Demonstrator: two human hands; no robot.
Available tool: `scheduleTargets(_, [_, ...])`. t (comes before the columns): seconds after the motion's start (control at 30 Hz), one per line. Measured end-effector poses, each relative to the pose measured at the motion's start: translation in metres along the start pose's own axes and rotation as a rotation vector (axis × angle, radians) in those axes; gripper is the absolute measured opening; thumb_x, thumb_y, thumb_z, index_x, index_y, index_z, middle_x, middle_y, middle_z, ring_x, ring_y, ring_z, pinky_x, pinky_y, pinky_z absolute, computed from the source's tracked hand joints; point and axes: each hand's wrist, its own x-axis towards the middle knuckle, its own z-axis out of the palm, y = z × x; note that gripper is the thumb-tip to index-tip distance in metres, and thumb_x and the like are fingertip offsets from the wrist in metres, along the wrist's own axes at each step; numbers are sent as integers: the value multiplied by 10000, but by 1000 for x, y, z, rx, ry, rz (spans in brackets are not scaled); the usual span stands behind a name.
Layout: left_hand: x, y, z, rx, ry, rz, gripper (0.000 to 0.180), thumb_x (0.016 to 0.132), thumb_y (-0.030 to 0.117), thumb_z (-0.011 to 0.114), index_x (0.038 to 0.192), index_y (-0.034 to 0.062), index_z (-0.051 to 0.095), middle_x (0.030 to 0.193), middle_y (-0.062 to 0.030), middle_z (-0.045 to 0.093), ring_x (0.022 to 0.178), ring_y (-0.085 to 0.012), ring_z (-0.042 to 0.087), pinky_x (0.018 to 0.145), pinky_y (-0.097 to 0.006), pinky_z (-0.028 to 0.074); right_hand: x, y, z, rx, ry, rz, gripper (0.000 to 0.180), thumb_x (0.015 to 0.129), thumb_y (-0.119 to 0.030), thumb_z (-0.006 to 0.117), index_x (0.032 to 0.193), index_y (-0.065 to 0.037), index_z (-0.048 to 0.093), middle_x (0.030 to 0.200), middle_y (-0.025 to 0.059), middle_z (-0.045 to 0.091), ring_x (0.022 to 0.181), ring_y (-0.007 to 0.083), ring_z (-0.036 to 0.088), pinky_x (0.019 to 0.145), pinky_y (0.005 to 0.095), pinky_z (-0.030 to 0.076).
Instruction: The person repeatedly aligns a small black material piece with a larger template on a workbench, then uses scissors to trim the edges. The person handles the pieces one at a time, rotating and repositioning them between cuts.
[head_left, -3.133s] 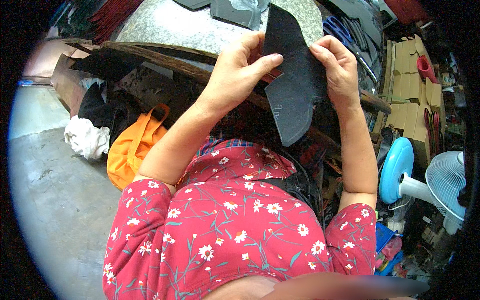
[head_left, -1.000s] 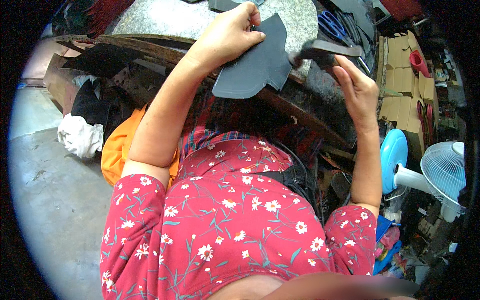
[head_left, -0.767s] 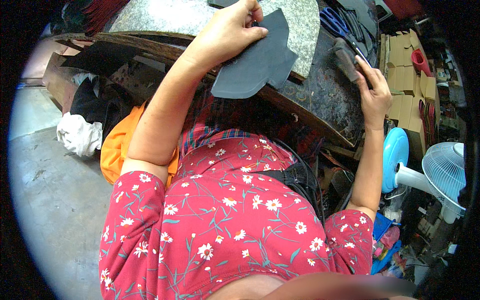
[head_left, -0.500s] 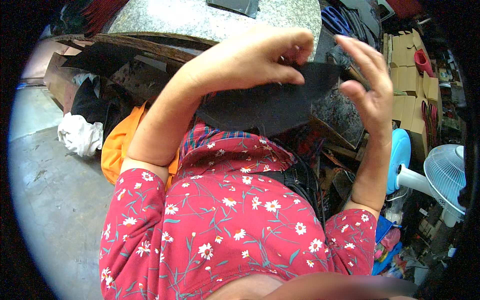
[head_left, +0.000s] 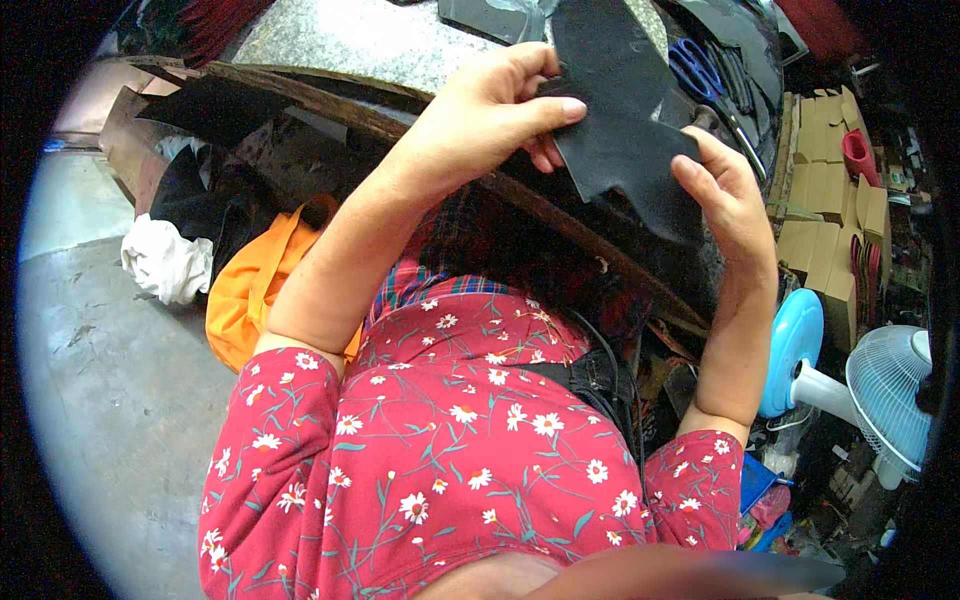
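Observation:
A flat, black, leather-like piece (head_left: 620,110) with a notched edge is held up at the front of the stone-topped work surface. My left hand (head_left: 495,115) pinches its left edge, thumb on top and the other fingers behind. At the lower right, my right hand (head_left: 735,195) grips the piece's other side between thumb and fingers. The piece hides part of the work surface behind it.
Blue-handled scissors (head_left: 695,68) lie beyond my right hand, near a dark tool. Another dark flat piece (head_left: 490,15) rests on the speckled stone top (head_left: 330,45). Cardboard pieces (head_left: 815,160) and a blue-and-white fan (head_left: 885,395) stand at right; an orange bag (head_left: 245,305) is at left.
The black piece has moved up and away from my lap, over the work surface. My hands, earlier apart with curled fingers, now grip its two sides.

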Motion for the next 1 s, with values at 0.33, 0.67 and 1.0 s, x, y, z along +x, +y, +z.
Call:
scheduleTargets(0.33, [-1, 10, 9, 283, 219, 111, 172, 978, 177, 641, 1050, 21, 650, 833, -47, 696, 641, -98, 662, 574, -221, 539, 32, 3, 12, 166, -2, 49, 283, 927, -165, 705, 1149, 4, 658, 988, 25, 715, 839, 71, 641, 777, 244, 522])
scheduleTargets(0.67, [-12, 0, 9, 927, 360, 544, 129, 839, 99, 766, 954, 60, 722, 914, -40, 686, 682, -130, 638, 599, -252, 503, 20, 8, 19, 249, 93, 110, 253, 909, -128, 714, 1115, 11, 666, 997, 43, 720, 853, 90, 660, 792, 249, 530])
scheduleTargets(1.0, [-13, -7, 9, 1059, 334, 600, 176, 840, 196, 756, 961, 69, 744, 946, -71, 691, 815, -259, 674, 721, -329, 532, 22, 10, 17, 234, 65, 135, 255, 905, -109, 708, 1130, 6, 677, 1018, 53, 727, 856, 95, 665, 798, 249, 533])
